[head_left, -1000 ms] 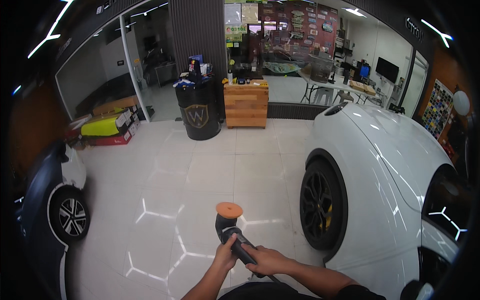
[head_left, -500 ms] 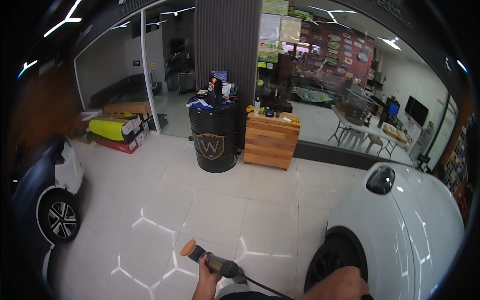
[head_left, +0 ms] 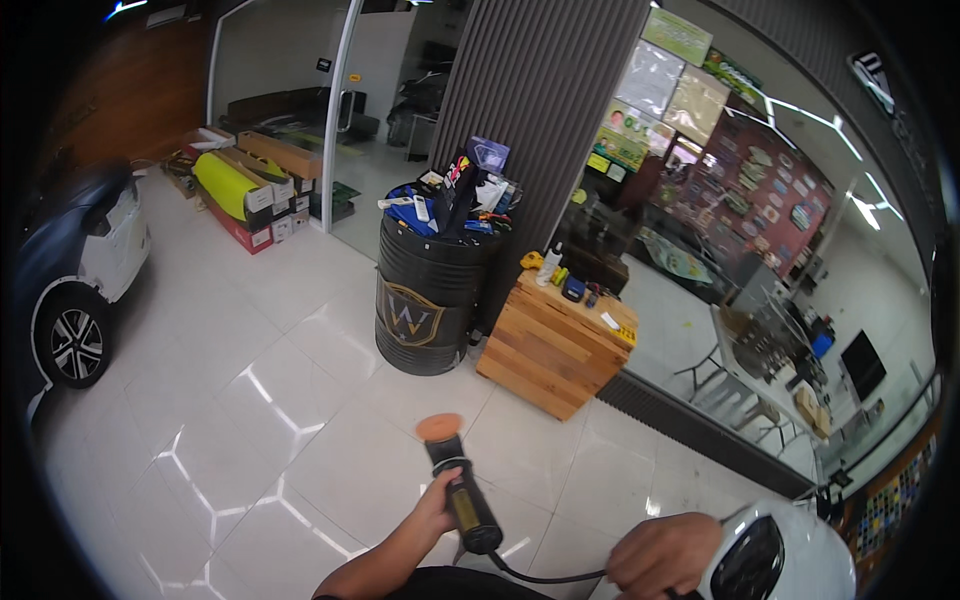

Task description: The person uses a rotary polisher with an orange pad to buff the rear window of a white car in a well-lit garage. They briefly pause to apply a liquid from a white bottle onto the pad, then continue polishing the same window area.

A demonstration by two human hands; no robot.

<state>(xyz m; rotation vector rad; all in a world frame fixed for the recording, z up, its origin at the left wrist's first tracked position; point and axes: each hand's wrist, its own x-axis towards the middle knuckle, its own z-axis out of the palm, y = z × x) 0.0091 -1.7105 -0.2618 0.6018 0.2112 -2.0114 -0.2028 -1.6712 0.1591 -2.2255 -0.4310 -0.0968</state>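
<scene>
My left hand (head_left: 437, 502) is wrapped round the dark body of a handheld polisher (head_left: 474, 512), which points away from me. A round orange foam pad (head_left: 438, 428) sits on its far end and looks slightly blurred. From the near end a black power cord (head_left: 545, 579) runs right to my right hand (head_left: 668, 555). The right hand is curled closed with its back toward me, and the cord passes into it. Its fingertips are hidden. Just beyond this hand, at the lower right, is the white car's black side mirror (head_left: 748, 560).
A black drum (head_left: 425, 340) topped with supplies stands ahead, beside a wooden cabinet (head_left: 550, 350) carrying bottles and small items. Boxes (head_left: 250, 195) lie far left near the glass wall. Another car (head_left: 95, 250) is at the left. Glossy tiles (head_left: 320, 400) reflect ceiling lights.
The view has turned right and tilted. The polisher has swung from pointing left to pointing ahead, still in my left hand. My right hand appears farther up in view, by the car mirror.
</scene>
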